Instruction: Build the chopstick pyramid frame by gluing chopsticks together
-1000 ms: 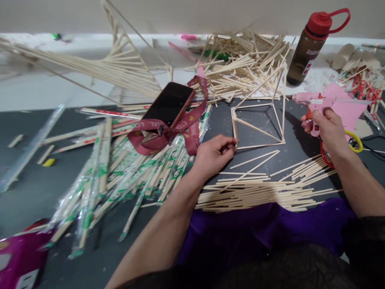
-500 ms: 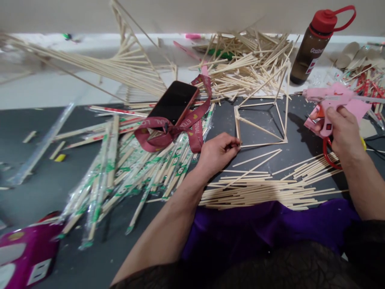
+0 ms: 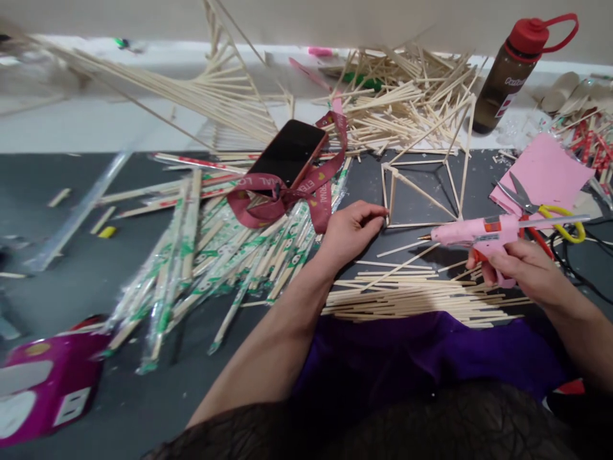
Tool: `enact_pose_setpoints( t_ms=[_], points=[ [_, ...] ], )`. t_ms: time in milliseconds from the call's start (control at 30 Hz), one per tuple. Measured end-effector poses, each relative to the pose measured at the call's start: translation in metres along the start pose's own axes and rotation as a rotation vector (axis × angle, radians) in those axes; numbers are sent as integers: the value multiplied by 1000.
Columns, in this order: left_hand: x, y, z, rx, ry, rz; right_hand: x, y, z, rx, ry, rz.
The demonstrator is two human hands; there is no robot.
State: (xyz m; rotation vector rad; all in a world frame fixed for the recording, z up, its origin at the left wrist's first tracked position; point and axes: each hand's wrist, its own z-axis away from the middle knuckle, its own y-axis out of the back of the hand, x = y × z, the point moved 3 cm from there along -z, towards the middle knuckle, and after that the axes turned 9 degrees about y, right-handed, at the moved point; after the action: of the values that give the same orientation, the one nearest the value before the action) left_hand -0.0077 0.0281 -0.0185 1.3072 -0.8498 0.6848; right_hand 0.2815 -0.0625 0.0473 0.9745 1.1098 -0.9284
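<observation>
A small frame of thin wooden sticks (image 3: pixel 424 191) stands on the dark mat. My left hand (image 3: pixel 352 231) pinches its near left corner, fingers closed on the sticks. My right hand (image 3: pixel 520 271) grips a pink glue gun (image 3: pixel 483 233), whose metal nozzle points left toward that corner and stops a short way from it. Loose bare sticks (image 3: pixel 412 297) lie in a flat row just below both hands, above a purple cloth (image 3: pixel 431 358).
Wrapped chopsticks (image 3: pixel 215 255) spread to the left beside a phone (image 3: pixel 290 153) with a maroon lanyard. A big stick pile (image 3: pixel 407 102) and a brown bottle with red cap (image 3: pixel 512 70) stand behind. Scissors (image 3: pixel 541 207) rest on pink paper at right. A magenta box (image 3: pixel 43 383) sits lower left.
My right hand has brought the glue gun down from the right and swung it left, so its nozzle now points at the frame corner. The scissors and pink paper are uncovered. My left hand stays there.
</observation>
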Motion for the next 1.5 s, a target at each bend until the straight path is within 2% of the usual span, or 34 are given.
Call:
enact_pose_setpoints(
  t_ms=[133,300,500,833,1133,1500],
  points=[
    [1,-2,0,-46,-75,-68,9,-10,-7,-11,-6,34],
    [2,-2,-2,-39,-93,-104,12,-32,-13,79,13,73],
    [3,-2,-2,-19,-103,-148,16,-58,-24,116,8,97],
    [3,-1,-7,-47,-182,-93,17,-61,-33,122,63,232],
    [2,-3,-7,-20,-162,-117,18,-60,-34,89,51,275],
    [5,-3,-6,-22,-161,-153,20,-60,-35,88,149,436]
  ],
)
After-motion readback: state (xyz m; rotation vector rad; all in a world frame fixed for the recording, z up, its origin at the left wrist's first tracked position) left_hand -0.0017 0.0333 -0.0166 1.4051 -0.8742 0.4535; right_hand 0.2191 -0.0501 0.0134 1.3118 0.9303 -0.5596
